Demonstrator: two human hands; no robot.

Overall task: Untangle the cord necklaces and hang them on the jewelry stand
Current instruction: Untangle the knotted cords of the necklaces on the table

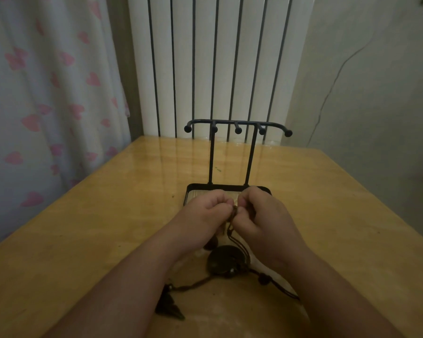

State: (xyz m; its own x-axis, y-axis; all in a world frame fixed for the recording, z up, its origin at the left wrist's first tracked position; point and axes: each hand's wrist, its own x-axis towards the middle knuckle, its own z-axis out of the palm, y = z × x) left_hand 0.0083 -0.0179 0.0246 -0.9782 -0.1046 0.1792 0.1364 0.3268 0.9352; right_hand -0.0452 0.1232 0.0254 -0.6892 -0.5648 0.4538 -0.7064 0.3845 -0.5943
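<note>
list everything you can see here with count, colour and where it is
jewelry stand: one, black, mid table beyond the hands, hooks bare
cord necklaces: tangled, count unclear, dark brown, with a round pendant, beads and a tassel, on the table between the wrists and up into both hands
table: one, glossy yellow-tan wood, fills the lower frame
radiator: one, white, behind the table
curtain: one, white with pink hearts, left
wire: one, thin, dark, on the pale wall at right
left hand: one, pinches the cords in front of the stand's base
right hand: one, pinches the same knot, touching the left
</note>
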